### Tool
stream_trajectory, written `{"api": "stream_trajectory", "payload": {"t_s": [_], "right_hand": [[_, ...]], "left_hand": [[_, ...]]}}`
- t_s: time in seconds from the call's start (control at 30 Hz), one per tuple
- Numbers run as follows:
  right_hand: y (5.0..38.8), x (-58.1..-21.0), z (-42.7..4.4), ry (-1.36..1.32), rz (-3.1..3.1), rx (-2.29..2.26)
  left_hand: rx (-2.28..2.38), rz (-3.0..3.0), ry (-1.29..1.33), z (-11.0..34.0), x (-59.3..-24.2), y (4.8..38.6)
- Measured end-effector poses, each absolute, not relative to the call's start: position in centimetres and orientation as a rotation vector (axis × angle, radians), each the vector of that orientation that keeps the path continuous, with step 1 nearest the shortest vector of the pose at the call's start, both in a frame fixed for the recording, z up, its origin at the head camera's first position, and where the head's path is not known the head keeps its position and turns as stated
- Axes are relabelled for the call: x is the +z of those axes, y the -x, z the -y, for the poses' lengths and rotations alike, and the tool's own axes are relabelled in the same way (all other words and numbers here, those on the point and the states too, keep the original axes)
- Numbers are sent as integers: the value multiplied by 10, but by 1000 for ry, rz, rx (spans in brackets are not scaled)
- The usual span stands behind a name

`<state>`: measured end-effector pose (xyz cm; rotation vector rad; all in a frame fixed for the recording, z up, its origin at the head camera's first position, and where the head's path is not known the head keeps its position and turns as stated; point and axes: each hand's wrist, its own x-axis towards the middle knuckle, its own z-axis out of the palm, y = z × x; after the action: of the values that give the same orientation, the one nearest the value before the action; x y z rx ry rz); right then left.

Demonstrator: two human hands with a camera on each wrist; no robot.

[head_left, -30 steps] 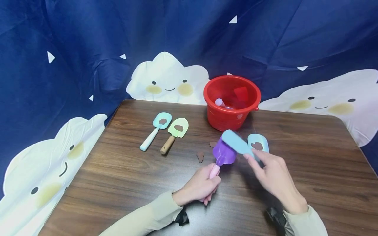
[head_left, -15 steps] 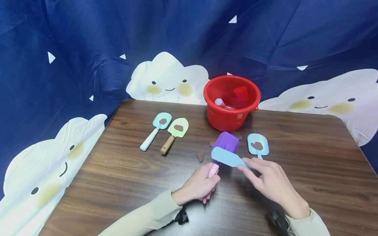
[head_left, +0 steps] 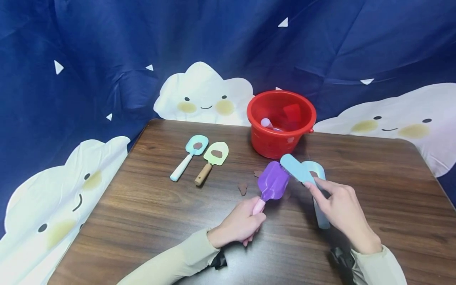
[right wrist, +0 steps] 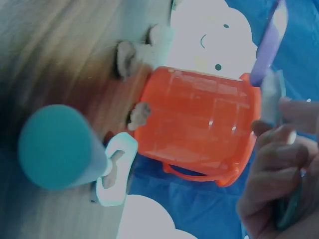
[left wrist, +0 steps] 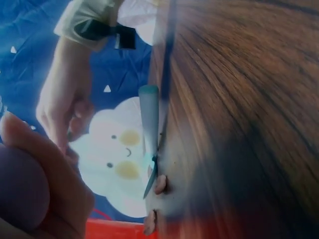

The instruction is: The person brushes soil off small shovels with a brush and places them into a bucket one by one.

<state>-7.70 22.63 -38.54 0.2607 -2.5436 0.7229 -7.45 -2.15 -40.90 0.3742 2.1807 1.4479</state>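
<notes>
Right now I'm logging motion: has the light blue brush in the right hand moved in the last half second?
Yes; against the red bucket in the head view, the light blue brush has shifted rightward and closer to it.

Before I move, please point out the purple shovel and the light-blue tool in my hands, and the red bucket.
Purple shovel (head_left: 273,180): head view, on its blade.
Light-blue tool (head_left: 297,168): head view, on its wide head.
Red bucket (head_left: 272,143): head view, on its outer wall.

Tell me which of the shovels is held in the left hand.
The purple shovel with the pink handle. It alone is gripped by the left hand; the light green shovel and two blue shovels lie on the table.
</notes>
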Motion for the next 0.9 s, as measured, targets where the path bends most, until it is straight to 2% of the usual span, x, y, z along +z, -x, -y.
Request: {"api": "stream_trajectory", "payload": {"t_s": [0.13,0.33,0.43,0.9], "right_hand": [[74,-380,-221,-309,2503,691],[65,-375,-203,-652,2402,611],[62,-373,-196,-739,2427,558],[66,-369,-199,-594,2521,576]], "left_hand": [[1415,-2236,-398,21,-410,75],[1379,-2275,-411,19,-408,75],[1346,-2302,-438,19,-407,75],[1324,-2337,-484,23,-406,73]]}}
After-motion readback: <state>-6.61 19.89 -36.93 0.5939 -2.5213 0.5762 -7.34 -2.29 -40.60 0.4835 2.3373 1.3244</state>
